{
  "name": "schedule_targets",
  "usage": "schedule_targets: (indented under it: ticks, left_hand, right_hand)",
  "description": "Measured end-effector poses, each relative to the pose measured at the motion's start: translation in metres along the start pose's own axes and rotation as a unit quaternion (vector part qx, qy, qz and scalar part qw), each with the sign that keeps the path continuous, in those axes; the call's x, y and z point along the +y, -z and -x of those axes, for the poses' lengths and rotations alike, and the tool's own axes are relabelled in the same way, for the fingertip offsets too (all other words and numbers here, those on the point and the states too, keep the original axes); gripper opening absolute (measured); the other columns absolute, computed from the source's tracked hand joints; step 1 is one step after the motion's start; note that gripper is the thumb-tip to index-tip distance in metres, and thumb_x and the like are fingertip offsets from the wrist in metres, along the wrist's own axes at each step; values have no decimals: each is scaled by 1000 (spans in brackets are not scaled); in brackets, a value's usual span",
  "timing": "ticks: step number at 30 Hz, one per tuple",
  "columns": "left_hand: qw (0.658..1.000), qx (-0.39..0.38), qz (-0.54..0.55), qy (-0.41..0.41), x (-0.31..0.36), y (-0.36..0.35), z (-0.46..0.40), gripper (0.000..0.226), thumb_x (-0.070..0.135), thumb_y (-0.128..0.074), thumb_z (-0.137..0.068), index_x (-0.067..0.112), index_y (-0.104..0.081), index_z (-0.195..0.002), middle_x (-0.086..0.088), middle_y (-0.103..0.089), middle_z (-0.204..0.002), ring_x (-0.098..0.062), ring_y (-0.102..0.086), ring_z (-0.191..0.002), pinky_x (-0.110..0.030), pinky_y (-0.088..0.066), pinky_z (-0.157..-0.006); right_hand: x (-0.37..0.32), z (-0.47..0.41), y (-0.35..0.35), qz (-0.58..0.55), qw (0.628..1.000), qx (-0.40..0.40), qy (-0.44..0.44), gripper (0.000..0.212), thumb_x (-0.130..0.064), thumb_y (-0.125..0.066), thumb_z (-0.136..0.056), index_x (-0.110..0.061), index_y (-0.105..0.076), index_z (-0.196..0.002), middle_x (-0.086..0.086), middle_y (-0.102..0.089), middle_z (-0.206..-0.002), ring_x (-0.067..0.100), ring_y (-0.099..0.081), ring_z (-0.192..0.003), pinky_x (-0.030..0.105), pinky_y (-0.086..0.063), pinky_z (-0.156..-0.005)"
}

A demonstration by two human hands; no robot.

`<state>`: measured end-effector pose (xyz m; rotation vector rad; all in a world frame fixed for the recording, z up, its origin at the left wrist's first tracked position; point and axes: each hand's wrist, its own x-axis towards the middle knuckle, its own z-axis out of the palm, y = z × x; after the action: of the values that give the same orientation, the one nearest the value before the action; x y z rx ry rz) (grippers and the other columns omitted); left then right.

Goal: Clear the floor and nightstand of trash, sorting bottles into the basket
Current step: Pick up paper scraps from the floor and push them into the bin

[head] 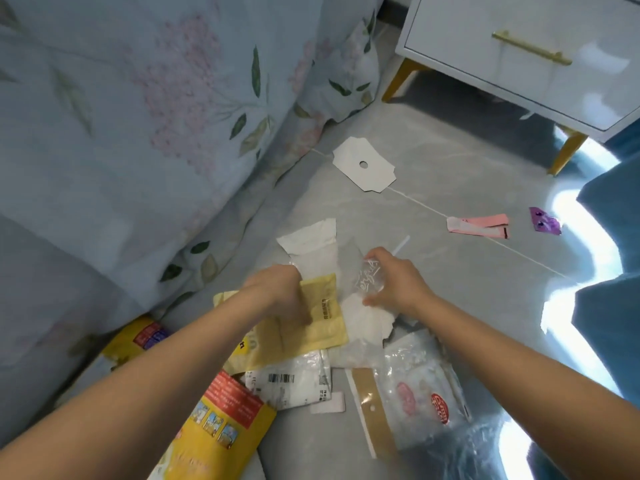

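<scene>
Trash lies spread over the grey floor (450, 289). My left hand (280, 292) grips the top of a pale yellow padded envelope (322, 327) with its fingers curled under. My right hand (394, 278) pinches a crumpled clear plastic wrapper (369, 280) with white script on it. Under both lie white torn paper (313, 244) and a white piece (367, 320). Nearer me are a white mailer with a barcode label (287, 379), a clear bag with red logos (422, 393) and a yellow and red pouch (214, 420). No bottle or basket is in view.
A floral bedspread (138, 133) hangs down on the left. A white nightstand (519, 57) with gold legs stands at the far right. On the floor farther out lie a white card with a hole (363, 166), pink strips (481, 225) and a purple wrapper (543, 221). Blue fabric (613, 306) borders the right.
</scene>
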<state>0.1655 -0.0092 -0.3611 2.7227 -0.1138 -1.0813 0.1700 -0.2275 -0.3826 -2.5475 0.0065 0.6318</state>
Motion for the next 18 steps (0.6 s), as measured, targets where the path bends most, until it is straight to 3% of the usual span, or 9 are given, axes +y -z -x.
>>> schedule_targets:
  ticks: [4,8,13,18]
  left_hand:
    - [998,2,56,10,-7,9,14,46,50,-82,-61,19,-65,-90,2,-63,-85,-20,-63,-85,-28,-47,-65]
    - [996,23,88,8,-10,33,33,37,44,-83,-62,21,-54,-62,4,-57,-66,-20,-57,-71,-27,-45,-62]
    - [987,56,144,39,-29,93,72,48,48,-83,-62,9,-67,-85,-3,-64,-79,-19,-58,-67,-26,-45,-56]
    - [961,113,233,100,-68,144,153,39,42,-85,-62,10,-62,-64,-2,-62,-63,-17,-58,-57,-27,-44,-47]
  right_hand:
    - [-6,3,5,-2,1000,22,8,52,-17,-78,-66,-21,-56,-113,8,-65,-95,25,-60,-84,23,-36,-65]
    - [-25,2,27,-6,999,37,37,50,-17,-79,-64,-20,-58,-110,5,-65,-89,24,-59,-81,24,-39,-66]
    - [-86,-4,79,7,995,18,96,55,-16,-81,-65,-15,-58,-114,-3,-55,-88,17,-51,-77,22,-34,-66]
    - [-182,2,119,36,981,-13,191,56,-23,-82,-67,-17,-55,-116,-3,-58,-101,17,-54,-88,23,-36,-69]
